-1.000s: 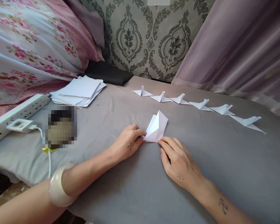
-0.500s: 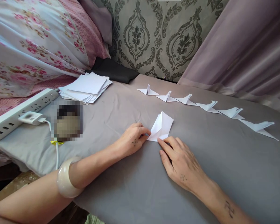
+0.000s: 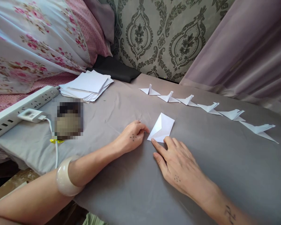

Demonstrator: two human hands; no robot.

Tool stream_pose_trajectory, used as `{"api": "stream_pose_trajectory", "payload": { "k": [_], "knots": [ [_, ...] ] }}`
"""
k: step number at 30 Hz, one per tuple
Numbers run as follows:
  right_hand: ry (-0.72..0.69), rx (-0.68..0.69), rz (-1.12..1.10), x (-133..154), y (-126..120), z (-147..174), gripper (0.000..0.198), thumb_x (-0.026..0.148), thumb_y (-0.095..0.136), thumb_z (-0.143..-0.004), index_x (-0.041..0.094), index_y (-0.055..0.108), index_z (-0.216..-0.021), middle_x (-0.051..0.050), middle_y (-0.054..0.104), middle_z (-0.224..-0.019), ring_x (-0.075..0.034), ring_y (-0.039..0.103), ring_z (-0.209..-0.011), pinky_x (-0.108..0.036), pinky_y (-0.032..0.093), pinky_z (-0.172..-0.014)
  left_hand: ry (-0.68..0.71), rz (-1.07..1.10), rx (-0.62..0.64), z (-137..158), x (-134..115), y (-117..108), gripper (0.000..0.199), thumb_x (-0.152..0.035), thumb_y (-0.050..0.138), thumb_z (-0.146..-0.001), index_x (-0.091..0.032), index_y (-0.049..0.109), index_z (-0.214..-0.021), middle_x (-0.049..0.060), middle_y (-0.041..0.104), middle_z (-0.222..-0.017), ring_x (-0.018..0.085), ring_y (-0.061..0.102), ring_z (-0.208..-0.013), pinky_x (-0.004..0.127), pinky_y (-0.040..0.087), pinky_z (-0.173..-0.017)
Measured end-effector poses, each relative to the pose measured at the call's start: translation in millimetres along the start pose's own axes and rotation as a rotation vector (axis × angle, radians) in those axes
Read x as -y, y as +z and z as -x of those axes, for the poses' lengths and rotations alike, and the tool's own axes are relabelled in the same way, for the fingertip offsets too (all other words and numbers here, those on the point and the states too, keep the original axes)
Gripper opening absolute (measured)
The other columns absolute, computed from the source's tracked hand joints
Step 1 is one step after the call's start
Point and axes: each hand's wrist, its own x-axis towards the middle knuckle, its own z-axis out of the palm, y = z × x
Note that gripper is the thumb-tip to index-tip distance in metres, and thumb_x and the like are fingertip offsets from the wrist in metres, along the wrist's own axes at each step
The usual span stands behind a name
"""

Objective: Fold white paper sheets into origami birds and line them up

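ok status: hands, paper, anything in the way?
Left hand and right hand open, fingers pressing folded paper flat on grey cloth. Six paper planes behind, apart.

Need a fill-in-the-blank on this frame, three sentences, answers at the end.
1. Both hands press a folded white paper flat on the ____ cloth.
2. Beyond it, ____ finished paper birds stand in a row.
3. The bangle is on the ____ wrist.

Missing words: grey; six; left

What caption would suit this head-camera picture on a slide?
Left hand and right hand press a folded white paper flat on grey cloth, beside six paper birds.
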Motion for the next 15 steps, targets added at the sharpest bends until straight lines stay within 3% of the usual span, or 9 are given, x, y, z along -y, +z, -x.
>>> {"api": "stream_pose_trajectory", "payload": {
  "k": [9, 12, 15],
  "knots": [
    [0.037, 0.033, 0.090, 26.1, -1.3, -11.0, 0.049, 0.043, 0.038, -0.094, 0.021, 0.052, -0.136, -0.013, 0.056, -0.091, -0.028, 0.053, -0.088, -0.045, 0.038, -0.086, -0.010, 0.005, -0.025, -1.8, 1.7, 0.4, 0.031, -0.010, 0.042, -0.079, -0.017, 0.072, -0.085, 0.004, 0.063, -0.084, 0.014, 0.057, -0.070, 0.027, 0.050, -0.070],
    [0.061, 0.013, 0.063, 19.4, -1.9, -12.3, 0.045, 0.041, 0.034, -0.096, 0.026, 0.055, -0.132, -0.011, 0.058, -0.094, -0.026, 0.056, -0.087, -0.041, 0.038, -0.083, 0.009, -0.001, -0.057, -1.4, 2.5, 2.9, 0.031, -0.010, 0.042, -0.080, -0.017, 0.071, -0.088, 0.004, 0.063, -0.086, 0.015, 0.059, -0.074, 0.028, 0.050, -0.073],
    [0.182, 0.028, -0.020, 0.2, -7.3, -21.6, 0.041, 0.029, 0.032, -0.096, 0.031, 0.054, -0.131, -0.007, 0.063, -0.096, -0.021, 0.060, -0.080, -0.034, 0.038, -0.071, 0.017, -0.007, -0.097, -1.2, 2.7, 7.2, 0.030, -0.009, 0.042, -0.080, -0.017, 0.070, -0.090, 0.005, 0.062, -0.086, 0.015, 0.059, -0.076, 0.029, 0.050, -0.075]
  ]
}}
